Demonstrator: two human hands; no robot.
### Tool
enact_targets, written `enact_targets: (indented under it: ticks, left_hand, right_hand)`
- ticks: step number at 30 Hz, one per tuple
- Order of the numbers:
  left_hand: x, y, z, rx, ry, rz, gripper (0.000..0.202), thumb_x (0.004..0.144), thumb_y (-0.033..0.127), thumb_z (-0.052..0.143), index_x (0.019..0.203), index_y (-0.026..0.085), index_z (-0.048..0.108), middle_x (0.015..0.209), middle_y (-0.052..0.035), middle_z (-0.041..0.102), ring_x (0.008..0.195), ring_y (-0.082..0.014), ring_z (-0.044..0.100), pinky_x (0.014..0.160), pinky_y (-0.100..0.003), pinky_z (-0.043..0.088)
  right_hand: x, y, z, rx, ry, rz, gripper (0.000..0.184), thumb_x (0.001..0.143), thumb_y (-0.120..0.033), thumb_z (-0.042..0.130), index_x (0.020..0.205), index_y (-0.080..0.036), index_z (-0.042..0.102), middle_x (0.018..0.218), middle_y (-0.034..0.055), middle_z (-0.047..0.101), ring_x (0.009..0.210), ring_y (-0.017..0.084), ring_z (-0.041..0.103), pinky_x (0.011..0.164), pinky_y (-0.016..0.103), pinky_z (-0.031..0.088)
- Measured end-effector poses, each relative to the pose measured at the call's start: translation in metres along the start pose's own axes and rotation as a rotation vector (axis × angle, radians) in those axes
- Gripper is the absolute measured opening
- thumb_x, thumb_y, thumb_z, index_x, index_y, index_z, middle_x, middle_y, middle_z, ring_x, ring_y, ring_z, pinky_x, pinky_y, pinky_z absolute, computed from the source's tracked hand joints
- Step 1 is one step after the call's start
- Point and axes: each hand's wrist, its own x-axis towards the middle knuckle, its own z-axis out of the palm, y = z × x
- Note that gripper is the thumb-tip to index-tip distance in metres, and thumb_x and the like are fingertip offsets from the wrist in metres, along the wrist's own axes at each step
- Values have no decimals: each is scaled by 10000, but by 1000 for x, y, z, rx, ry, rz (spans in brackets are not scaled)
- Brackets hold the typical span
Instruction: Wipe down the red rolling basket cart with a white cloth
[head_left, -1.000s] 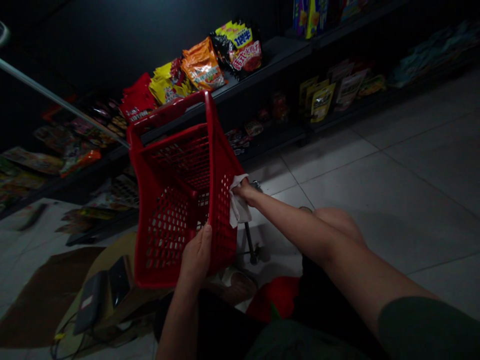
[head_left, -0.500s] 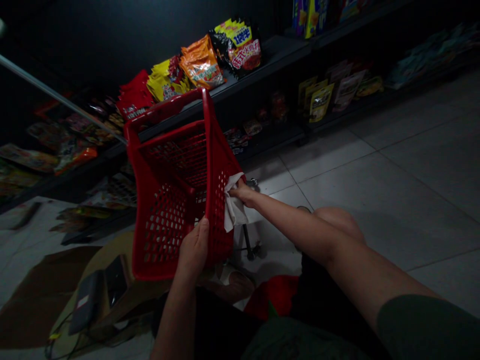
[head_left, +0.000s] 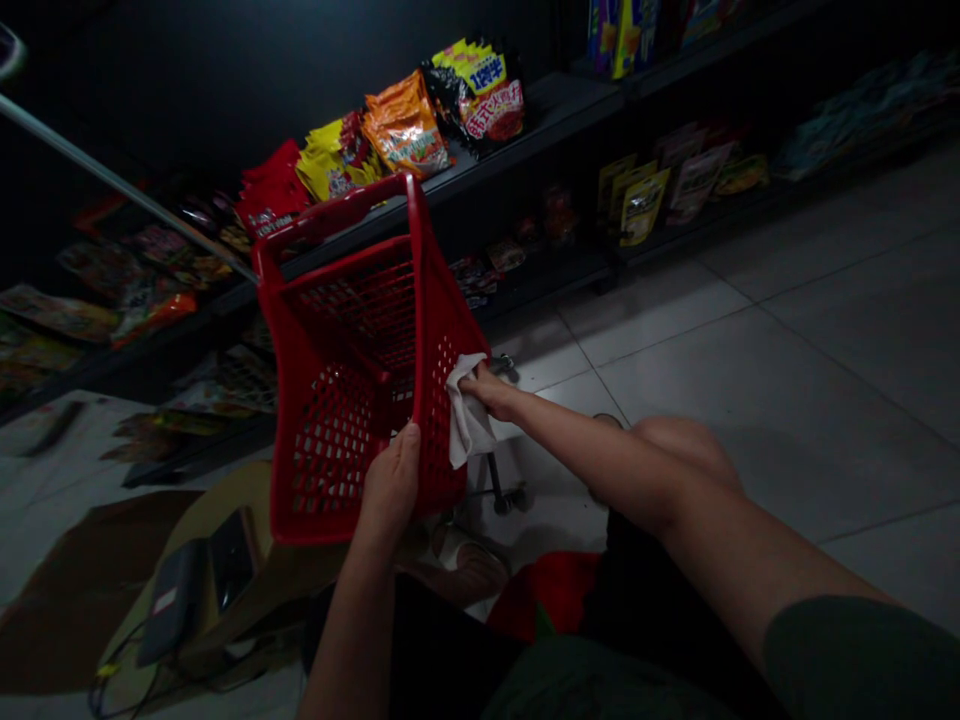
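By a dim shelf, the red basket is set ahead, handle farthest off; its right rim is gripped by the left hand, while the cloth, grasped in the right hand, is held against that side.

The basket sits in the middle, before the shelf, on which snack packets stand in a row behind the basket's handle. The left hand is on the basket's near rim; the cloth lies between its right wall and the right hand. Left of the basket, two devices rest side by side on a stand (bare floor spreads rightward).
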Motion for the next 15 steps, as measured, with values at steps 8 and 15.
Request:
enact_targets:
  ticks: [8,15]
  left_hand:
    - [6,-3,0,8,-5,20,622,972,508,279,1285,93,621,1338,-150,628,1310,-243,538,1136,-360,370]
    - [13,1,1,-5,-1,33,626,969,513,274,1269,100,636,1345,-143,624,1318,-255,529,1135,-380,375]
  right_hand:
    - [6,-5,15,-101,127,-48,612,656,-243,720,1198,-289,439,1044,11,630,1006,236,630,929,415,535]
    - [-2,1,1,-2,4,26,661,611,-205,645,1215,-295,393,988,-32,611,840,185,644,857,434,564]
